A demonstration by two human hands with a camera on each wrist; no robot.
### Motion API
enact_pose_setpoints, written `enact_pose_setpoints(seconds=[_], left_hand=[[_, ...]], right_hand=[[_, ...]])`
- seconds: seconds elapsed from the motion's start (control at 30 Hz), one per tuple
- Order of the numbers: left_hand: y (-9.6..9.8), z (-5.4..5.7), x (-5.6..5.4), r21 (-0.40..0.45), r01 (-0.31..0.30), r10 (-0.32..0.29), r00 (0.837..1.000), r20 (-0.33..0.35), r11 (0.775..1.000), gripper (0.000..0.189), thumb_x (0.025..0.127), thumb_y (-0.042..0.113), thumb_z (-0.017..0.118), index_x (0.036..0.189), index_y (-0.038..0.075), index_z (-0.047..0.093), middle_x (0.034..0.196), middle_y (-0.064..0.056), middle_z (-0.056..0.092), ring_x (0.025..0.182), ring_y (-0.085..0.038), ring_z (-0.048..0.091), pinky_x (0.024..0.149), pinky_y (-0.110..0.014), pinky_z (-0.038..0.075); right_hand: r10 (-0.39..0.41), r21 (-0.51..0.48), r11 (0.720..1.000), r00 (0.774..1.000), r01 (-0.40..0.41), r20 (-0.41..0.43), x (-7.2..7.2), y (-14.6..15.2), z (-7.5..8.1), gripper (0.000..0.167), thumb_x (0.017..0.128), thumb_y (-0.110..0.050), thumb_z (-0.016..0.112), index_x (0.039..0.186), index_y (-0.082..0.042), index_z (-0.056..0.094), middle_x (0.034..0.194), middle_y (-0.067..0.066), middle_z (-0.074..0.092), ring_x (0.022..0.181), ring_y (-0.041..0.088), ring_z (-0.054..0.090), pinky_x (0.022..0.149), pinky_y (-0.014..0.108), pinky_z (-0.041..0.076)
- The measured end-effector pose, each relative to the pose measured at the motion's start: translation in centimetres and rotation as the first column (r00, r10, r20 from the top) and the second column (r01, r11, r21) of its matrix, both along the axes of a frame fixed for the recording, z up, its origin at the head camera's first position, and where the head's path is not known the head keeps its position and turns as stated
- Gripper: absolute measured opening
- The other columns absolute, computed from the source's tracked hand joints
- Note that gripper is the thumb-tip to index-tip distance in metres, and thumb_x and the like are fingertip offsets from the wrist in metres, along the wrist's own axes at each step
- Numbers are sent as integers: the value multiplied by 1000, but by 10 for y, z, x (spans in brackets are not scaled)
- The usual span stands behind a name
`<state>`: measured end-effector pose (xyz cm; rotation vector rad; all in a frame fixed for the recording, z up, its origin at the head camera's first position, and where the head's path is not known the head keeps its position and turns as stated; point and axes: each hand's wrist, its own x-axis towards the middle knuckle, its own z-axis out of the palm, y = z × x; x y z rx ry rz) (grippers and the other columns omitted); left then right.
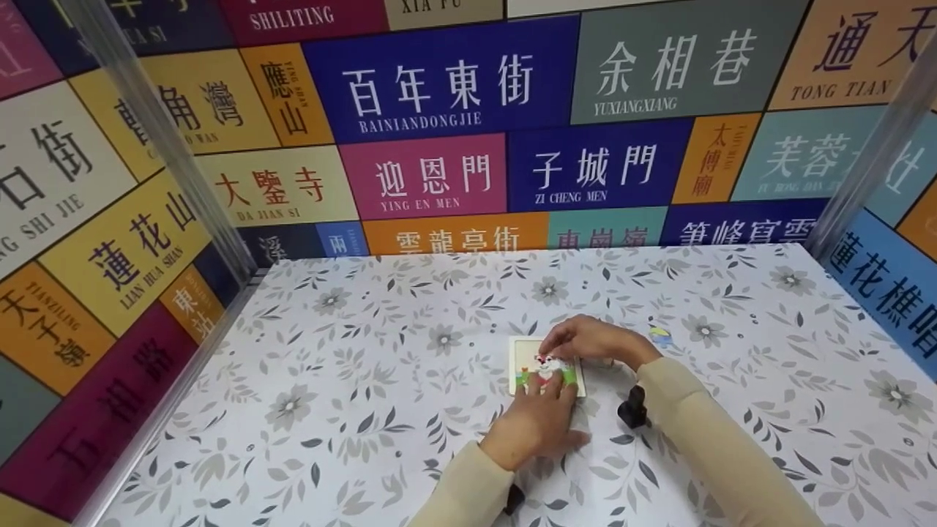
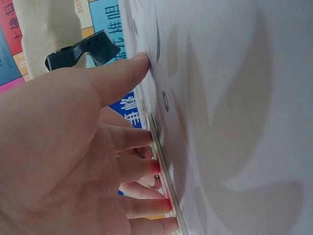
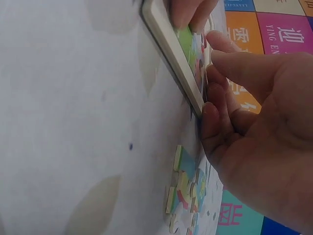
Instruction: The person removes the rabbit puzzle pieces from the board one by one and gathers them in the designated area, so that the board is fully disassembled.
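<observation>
A small jigsaw puzzle board [image 1: 520,350] with a pale raised frame lies on the cloth, showing a white and red cartoon animal on green. Straight fingers of my left hand [image 1: 538,424] press on the lower part of the picture, thumb held out to the side. In the left wrist view the left hand [image 2: 93,156] has its fingertips against the thin board [image 2: 168,181]. My right hand [image 1: 596,340] is over the board's upper right, fingertips at the animal's head. Seen from the right wrist, the right hand [image 3: 259,98] has bent fingers touching the board's edge, with no piece showing between them.
Several loose puzzle pieces [image 3: 183,193] lie together on the cloth, right of the board; in the head view these pieces [image 1: 660,336] sit just beyond the right wrist. A flower-patterned cloth [image 1: 351,344] covers the table. Panels with street names [image 1: 439,88] stand behind.
</observation>
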<state>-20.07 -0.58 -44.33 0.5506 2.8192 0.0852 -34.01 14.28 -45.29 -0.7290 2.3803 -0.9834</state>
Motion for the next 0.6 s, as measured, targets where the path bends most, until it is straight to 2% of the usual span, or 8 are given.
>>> enact_pose_setpoints(seconds=[0.2, 0.47, 0.6], left_hand=[[1, 0, 0, 2, -7, 7, 1000, -1, 1000, 76, 93, 59, 59, 155, 20, 35, 165, -2, 31, 151, -33, 29, 121, -48, 32], [1, 0, 0, -11, -15, 15, 1000, 15, 1000, 81, 94, 60, 57, 159, 22, 28, 167, -5, 26, 152, -34, 27, 123, -47, 30], [2, 0, -1, -28, -9, 9, 1000, 13, 1000, 78, 94, 61, 57, 158, 25, 31, 166, -3, 27, 152, -32, 28, 122, -46, 31]], right_hand=[[0, -7, 1000, 1000, 0, -28, -1, 1, -3, 26, 96, -4, 58, 118, -3, 72, 116, 16, 71, 97, 16, 59, 86, 29, 46], [-24, 12, 1000, 1000, 24, -11, -1, -2, -2, 22, 96, -7, 58, 112, -4, 73, 109, 14, 70, 88, 12, 54, 83, 28, 43], [-13, -18, 1000, 1000, 14, 2, 0, 0, -2, 21, 96, -6, 58, 112, -2, 72, 110, 17, 70, 86, 13, 53, 81, 28, 43]])
